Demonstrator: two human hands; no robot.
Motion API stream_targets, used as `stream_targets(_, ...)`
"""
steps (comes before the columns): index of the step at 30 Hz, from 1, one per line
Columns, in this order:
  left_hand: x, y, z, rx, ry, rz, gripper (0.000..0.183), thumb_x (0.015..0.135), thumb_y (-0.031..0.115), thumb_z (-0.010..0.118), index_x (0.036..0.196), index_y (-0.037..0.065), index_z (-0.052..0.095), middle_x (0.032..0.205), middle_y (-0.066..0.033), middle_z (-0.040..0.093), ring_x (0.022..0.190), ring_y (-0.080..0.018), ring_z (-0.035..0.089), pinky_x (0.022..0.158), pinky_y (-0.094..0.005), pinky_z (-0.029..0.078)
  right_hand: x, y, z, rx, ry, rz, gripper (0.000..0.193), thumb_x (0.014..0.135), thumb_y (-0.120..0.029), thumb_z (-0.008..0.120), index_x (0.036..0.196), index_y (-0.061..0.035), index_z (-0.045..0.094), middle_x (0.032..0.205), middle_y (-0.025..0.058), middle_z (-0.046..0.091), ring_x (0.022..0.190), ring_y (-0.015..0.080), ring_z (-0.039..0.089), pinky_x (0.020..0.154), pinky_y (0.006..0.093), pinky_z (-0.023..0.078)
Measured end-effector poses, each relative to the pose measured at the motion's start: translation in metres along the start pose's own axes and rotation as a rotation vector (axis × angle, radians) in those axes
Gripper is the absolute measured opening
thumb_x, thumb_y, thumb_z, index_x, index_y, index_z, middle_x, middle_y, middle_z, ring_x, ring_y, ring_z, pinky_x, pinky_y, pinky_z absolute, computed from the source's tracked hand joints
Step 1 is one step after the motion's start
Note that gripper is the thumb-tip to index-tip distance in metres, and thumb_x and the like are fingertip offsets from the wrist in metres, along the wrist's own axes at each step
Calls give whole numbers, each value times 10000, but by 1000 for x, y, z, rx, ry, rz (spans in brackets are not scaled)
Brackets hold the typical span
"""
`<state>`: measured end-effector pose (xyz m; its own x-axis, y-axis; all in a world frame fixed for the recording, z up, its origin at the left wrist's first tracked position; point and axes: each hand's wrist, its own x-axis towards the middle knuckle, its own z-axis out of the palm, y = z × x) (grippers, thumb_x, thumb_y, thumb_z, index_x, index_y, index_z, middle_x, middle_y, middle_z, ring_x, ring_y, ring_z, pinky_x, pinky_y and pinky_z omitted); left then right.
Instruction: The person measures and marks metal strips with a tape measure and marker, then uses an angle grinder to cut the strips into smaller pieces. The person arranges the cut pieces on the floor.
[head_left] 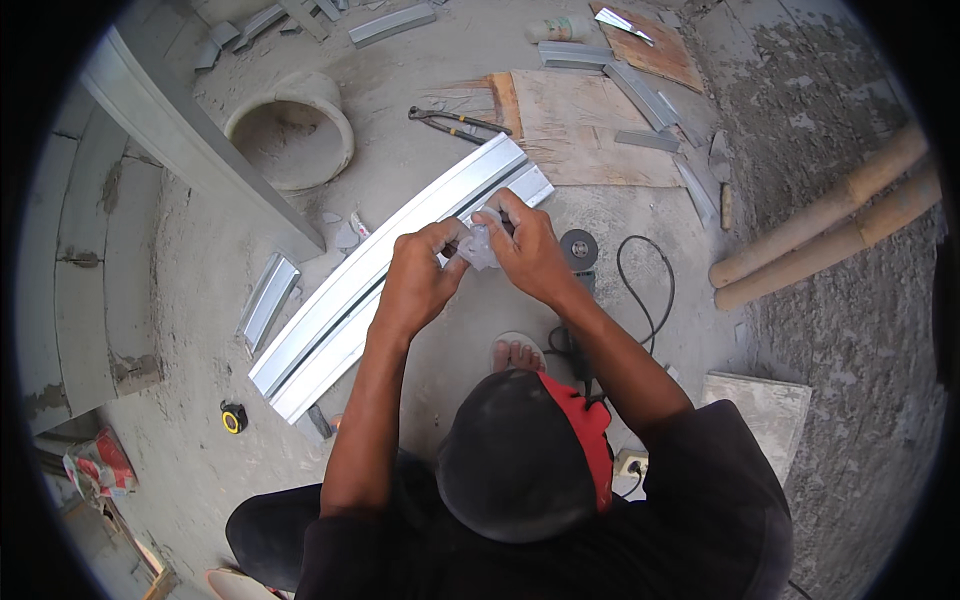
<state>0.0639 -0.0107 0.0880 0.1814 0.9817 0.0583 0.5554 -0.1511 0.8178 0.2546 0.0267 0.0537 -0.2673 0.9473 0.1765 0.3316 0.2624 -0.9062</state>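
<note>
My left hand [422, 268] and my right hand [532, 250] meet in front of me, and both pinch a small crumpled clear plastic bag [479, 245]. What the bag holds cannot be made out. Below the hands, two long silver metal channels [352, 295] lie side by side on the concrete floor, running from lower left to upper right. An angle grinder [579, 249] with a black cord [645, 285] rests on the floor just right of my right hand. My bare toes in a sandal [517, 353] show under my arms.
Metal snips [455, 122] lie beyond the channels beside plywood sheets [590, 130] strewn with short metal offcuts. A concrete ring [292, 130] stands at upper left, a short channel piece [268, 300] and a yellow tape measure [233, 417] at left. Bamboo poles [830, 225] lie right, a concrete slab [760, 410] lower right.
</note>
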Motion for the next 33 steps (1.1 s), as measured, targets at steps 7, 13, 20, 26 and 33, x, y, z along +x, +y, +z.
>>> stream_targets(7, 1, -1, 25, -552, -123, -358, 324, 1017, 183, 762, 1180, -84, 676, 857, -94, 732, 794, -132, 682, 742, -280, 559, -21, 19, 15, 12, 315, 232, 201, 965, -110, 754, 1018, 12, 603, 784, 145, 656, 680, 241, 657, 651, 390, 522)
stream_targets(13, -1, -19, 25, -720, 16, -549, 265, 1018, 155, 746, 1105, -96, 746, 889, -119, 769, 689, -159, 695, 695, -295, 591, -40, 9, 3, -129, 75, -109, 324, 926, -101, 792, 1220, -7, 693, 1006, 155, 692, 960, 337, 728, 837, 399, 570)
stream_targets(20, 8, -9, 25, -628, -192, -567, 368, 1032, 252, 719, 1249, -45, 742, 1055, -143, 784, 967, -206, 733, 844, -349, 599, -48, 21, -62, -383, -44, -49, 316, 896, -76, 789, 1200, -29, 714, 1124, 157, 684, 1011, 388, 711, 864, 447, 573)
stream_targets(26, 47, -1, -81, -57, -227, -328, 586, 1007, 420, 712, 1471, 70, 644, 1236, -178, 758, 1112, -266, 737, 956, -410, 599, -28, 181, -221, -869, 395, 145, 322, 947, -91, 703, 1264, -54, 741, 1111, 240, 731, 1022, 443, 714, 905, 487, 561)
stream_targets(33, -15, -70, -238, 651, -186, -269, 574, 1040, 436, 679, 1444, 29, 648, 1345, -236, 724, 1205, -400, 733, 1030, -520, 597, -44, 312, -307, -1209, 399, 419, 417, 971, -183, 658, 1383, -142, 716, 1214, 268, 682, 1098, 452, 688, 935, 526, 557)
